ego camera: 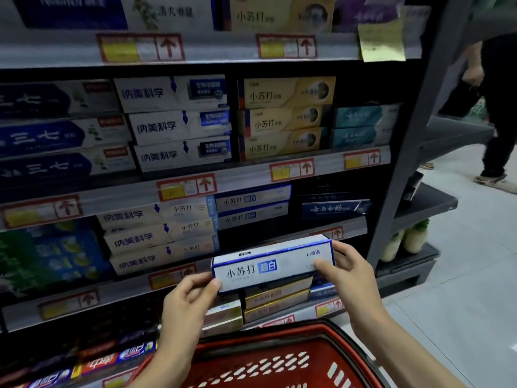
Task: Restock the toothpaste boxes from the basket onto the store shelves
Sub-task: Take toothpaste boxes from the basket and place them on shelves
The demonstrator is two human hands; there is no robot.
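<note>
I have the toothpaste box (272,266) in view, held level and lengthwise straight above the red basket (279,351), with its printed face turned toward the camera. My reading is that it is held this way so the label can be checked against the shelf stock before it goes in.

The left hand (187,298) pinches the lower left corner, thumb flat on the front face and the other fingers curled by the end (their tips are hidden from me). The right hand (347,271) grips the opposite end, with its thumb laid across the front and its fingers (340,249) wrapped over the top edge. One hand per end should keep a long, light carton from twisting.

Higher above the basket and further back, two matching blue-and-white boxes (253,205) lie stacked face-out on a shelf (355,226), with dark room over them. I'd judge that to be the slot, since the characters match. Between the basket and the held box sit gold boxes (277,301), a different line, so not there. Up and to the right of the basket, a person (498,107) stands in the aisle, well apart from the work.

The next move, I'd guess, is to lift the box away from the basket and slide it onto that stack.
</note>
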